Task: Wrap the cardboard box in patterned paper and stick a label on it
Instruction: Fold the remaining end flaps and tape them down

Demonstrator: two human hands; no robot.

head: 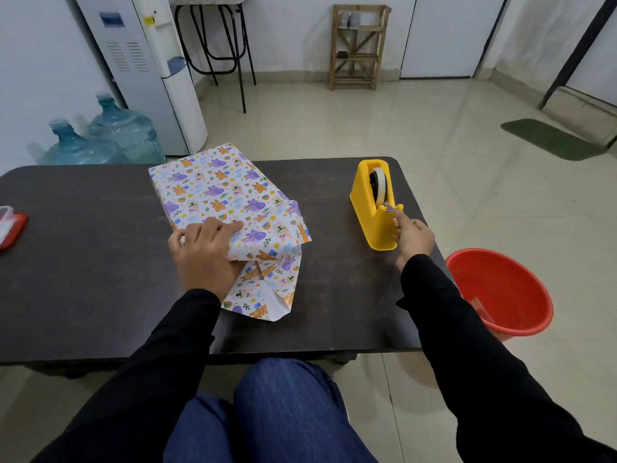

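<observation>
Now on the table (83, 262) the cardboard box (213, 192) lies lengthwise away from the left hand (203, 252), whose fingers curl over its near edge, pinning the patterned paper (263, 295); well right, at the tape dispenser (370, 212), the right hand (414, 238) pinches the tape end (389, 207).

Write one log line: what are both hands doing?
left hand: holds patterned paper fold on wrapped box | right hand: touches tape end on yellow tape dispenser
</observation>
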